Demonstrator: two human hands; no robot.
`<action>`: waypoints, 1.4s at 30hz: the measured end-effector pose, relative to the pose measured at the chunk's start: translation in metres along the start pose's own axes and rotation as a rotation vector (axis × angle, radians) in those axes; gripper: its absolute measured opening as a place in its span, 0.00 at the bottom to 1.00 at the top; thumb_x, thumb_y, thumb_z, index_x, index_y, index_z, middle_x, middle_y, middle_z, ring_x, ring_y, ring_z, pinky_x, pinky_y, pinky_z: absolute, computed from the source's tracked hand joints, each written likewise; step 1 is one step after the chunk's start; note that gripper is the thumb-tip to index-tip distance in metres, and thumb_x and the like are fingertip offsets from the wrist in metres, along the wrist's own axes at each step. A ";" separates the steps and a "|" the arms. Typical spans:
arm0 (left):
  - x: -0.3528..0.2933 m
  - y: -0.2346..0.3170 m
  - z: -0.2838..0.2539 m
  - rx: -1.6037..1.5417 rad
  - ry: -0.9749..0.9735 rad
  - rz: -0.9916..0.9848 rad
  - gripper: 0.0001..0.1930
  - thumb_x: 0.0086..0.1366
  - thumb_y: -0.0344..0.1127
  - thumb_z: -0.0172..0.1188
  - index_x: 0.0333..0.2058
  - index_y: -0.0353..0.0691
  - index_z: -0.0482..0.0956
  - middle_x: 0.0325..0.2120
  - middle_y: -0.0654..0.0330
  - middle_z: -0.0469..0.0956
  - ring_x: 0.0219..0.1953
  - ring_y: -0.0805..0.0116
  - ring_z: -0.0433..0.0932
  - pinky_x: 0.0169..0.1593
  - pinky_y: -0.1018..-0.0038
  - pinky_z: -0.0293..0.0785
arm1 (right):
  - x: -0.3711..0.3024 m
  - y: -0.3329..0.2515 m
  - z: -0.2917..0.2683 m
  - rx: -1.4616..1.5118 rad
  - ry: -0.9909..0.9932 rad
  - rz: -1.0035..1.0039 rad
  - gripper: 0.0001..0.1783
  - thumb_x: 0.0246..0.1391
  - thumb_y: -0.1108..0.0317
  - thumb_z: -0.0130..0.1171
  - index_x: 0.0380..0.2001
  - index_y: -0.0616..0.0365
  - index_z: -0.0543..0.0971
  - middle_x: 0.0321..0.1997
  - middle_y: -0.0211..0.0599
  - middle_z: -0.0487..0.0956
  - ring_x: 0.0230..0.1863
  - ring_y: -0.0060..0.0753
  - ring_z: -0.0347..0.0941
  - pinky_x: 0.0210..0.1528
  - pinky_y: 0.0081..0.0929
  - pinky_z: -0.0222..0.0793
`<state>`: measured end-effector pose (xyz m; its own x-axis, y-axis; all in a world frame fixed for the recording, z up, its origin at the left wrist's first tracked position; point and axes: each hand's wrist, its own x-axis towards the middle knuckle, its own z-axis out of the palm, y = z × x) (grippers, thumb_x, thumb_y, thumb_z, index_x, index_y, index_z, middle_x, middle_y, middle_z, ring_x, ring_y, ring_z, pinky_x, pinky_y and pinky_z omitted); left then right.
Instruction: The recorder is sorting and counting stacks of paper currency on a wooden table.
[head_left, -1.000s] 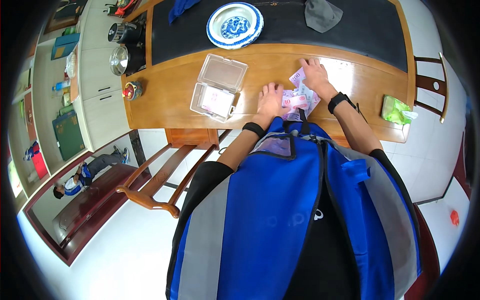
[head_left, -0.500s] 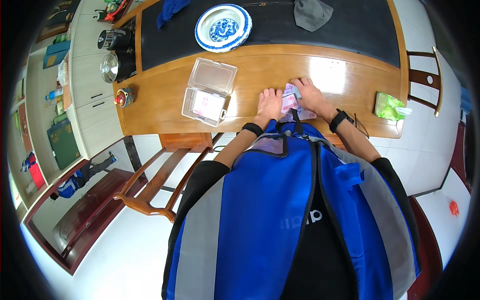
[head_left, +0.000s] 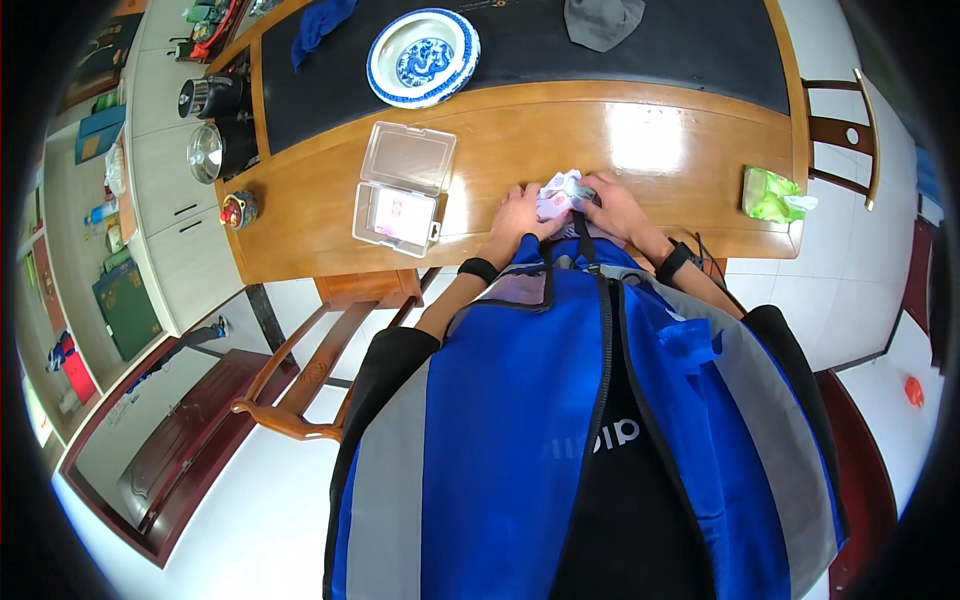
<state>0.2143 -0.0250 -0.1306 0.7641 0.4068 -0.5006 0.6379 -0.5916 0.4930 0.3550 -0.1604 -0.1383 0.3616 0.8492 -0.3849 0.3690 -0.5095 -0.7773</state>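
Observation:
At the table's near edge, a loose bunch of pink and purple banknotes (head_left: 558, 196) is gathered between my hands. My left hand (head_left: 517, 213) is closed at the bunch's left side, fingers curled against it. From the right, my right hand (head_left: 617, 211) grips the notes with bent fingers; some fingertips are hidden behind the paper. The notes look crumpled and raised a little, their lower part covered by the dark strap of my jacket. To the left lies a clear plastic box (head_left: 362, 232), its hinged lid (head_left: 408, 157) flipped back, with a pink-and-white note (head_left: 397, 214) inside.
A blue-and-white porcelain bowl (head_left: 378, 62), a blue cloth (head_left: 322, 25) and a grey cloth (head_left: 603, 22) lie on the black table runner. A green tissue pack (head_left: 768, 195) is at right, a small colourful jar (head_left: 240, 210) at left. A wooden chair (head_left: 290, 400) stands nearby.
The banknotes, lying flatter and spread before, are now bunched up and lifted between my hands. My fingers have curled in around them. The whole view has shifted slightly.

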 end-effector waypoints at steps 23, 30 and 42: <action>0.017 0.025 -0.008 0.223 -0.118 0.292 0.35 0.41 0.43 0.62 0.49 0.38 0.63 0.45 0.47 0.61 0.50 0.47 0.58 0.50 0.59 0.63 | -0.040 0.011 0.001 0.122 0.236 0.312 0.18 0.48 0.65 0.50 0.42 0.62 0.70 0.34 0.50 0.76 0.37 0.46 0.73 0.40 0.34 0.68; 0.019 0.020 0.010 0.048 -0.096 0.198 0.32 0.41 0.39 0.63 0.46 0.33 0.63 0.43 0.45 0.64 0.48 0.49 0.61 0.48 0.59 0.64 | -0.056 0.025 0.019 0.330 0.162 0.446 0.23 0.46 0.60 0.54 0.41 0.67 0.69 0.34 0.51 0.76 0.36 0.44 0.73 0.39 0.33 0.68; 0.008 0.030 0.026 0.106 -0.115 0.196 0.22 0.43 0.41 0.63 0.37 0.35 0.73 0.40 0.44 0.66 0.42 0.45 0.66 0.46 0.59 0.65 | -0.064 0.048 0.036 0.393 0.080 0.517 0.23 0.48 0.62 0.53 0.44 0.67 0.67 0.41 0.48 0.72 0.42 0.36 0.68 0.45 0.27 0.64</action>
<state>0.2368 -0.0571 -0.1382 0.8523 0.1989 -0.4837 0.4607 -0.7234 0.5142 0.3189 -0.2346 -0.1689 0.4766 0.4880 -0.7313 -0.2044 -0.7476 -0.6320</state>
